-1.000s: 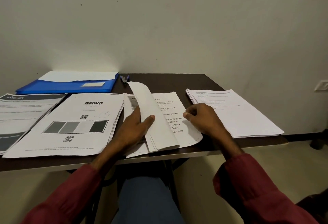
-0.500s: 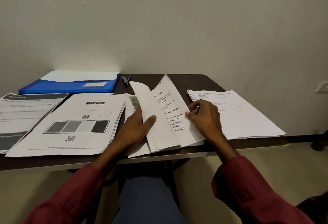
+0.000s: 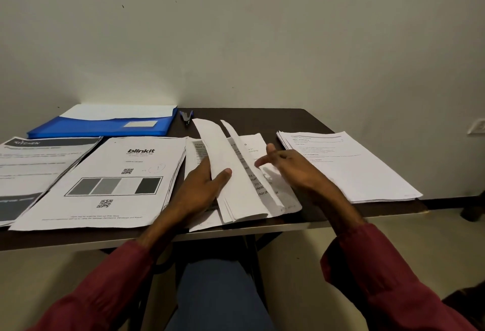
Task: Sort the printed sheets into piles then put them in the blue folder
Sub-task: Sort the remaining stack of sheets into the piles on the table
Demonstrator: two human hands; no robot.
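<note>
Middle pile [image 3: 265, 189] sits at the table's [image 3: 288, 120] front edge. Left hand [image 3: 202, 189] pinches its curled-back sheets [image 3: 223, 157], right hand [image 3: 291, 170] hovers loose-fingered above. Paper's light, floppy, slippery I'd guess, so lift each sheet by a corner.

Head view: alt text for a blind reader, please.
The left hand holds back curled white printed sheets on a dark brown table; the right hand hovers open beside them. A blue plastic folder lies back left.
</note>
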